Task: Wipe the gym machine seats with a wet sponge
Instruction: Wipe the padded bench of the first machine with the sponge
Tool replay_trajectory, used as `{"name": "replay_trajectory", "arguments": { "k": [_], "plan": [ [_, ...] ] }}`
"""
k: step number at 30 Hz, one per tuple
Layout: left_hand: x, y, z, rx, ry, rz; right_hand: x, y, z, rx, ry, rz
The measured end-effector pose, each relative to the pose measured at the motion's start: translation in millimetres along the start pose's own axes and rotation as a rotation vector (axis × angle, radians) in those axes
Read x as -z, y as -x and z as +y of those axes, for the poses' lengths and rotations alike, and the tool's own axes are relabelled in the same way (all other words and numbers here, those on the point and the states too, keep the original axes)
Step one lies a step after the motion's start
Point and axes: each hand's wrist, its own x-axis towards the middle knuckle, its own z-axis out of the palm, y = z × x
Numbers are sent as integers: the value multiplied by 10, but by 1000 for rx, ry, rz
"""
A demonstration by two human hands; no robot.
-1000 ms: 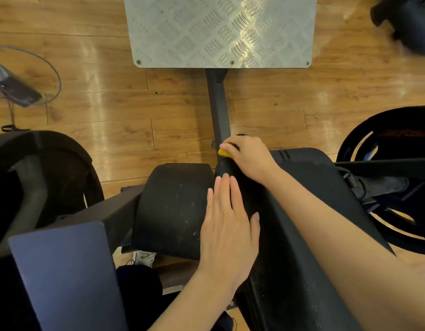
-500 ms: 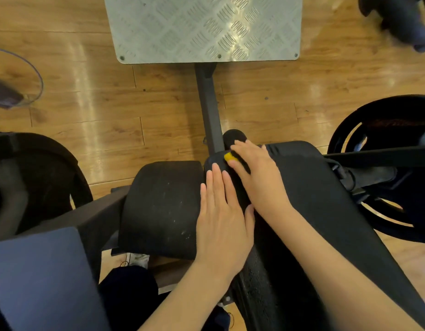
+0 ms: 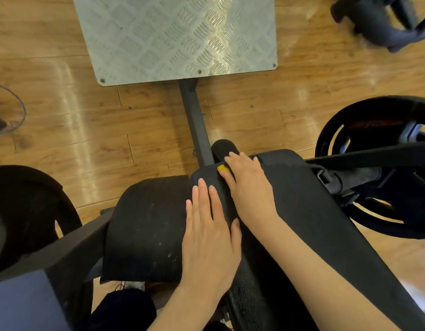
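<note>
**Right hand works the sponge along the top of the long pad**

Right hand [image 3: 251,187] lies palm-down on the far end of the long black seat pad [image 3: 326,223], its fingers bent over a yellow sponge [image 3: 222,168], of which only a small corner shows at the fingertips. The left hand [image 3: 209,237] rests flat with straight fingers together, spanning the seam between that pad and the shorter, scuffed pad [image 3: 147,225] beside it; it holds nothing and seems to be steadying the person.

To do this stroke well, the sponge should stay flat under the palm rather than bunched at the fingertips, so the whole face meets the vinyl. Even, overlapping passes down the length of the pad would likely cover it without gaps. The rounded far edge, near the black frame bar [image 3: 194,120], needs the wrist to roll over it. The pale marks on the shorter pad suggest it wants a firmer pass.
</note>
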Motion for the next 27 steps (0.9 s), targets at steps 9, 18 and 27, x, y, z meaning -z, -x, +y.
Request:
{"name": "replay_trajectory", "arguments": {
  "k": [9, 18, 27],
  "plan": [
    [-1, -211, 34, -59, 69, -1, 36, 256, 188, 12, 36, 63],
    [-145, -467, 179, -38, 46, 19, 145, 87, 299, -2, -40, 28],
    [-161, -463, 159, -42, -6, 11, 183, -309, 350, -58, -31, -48]
  ]
}}
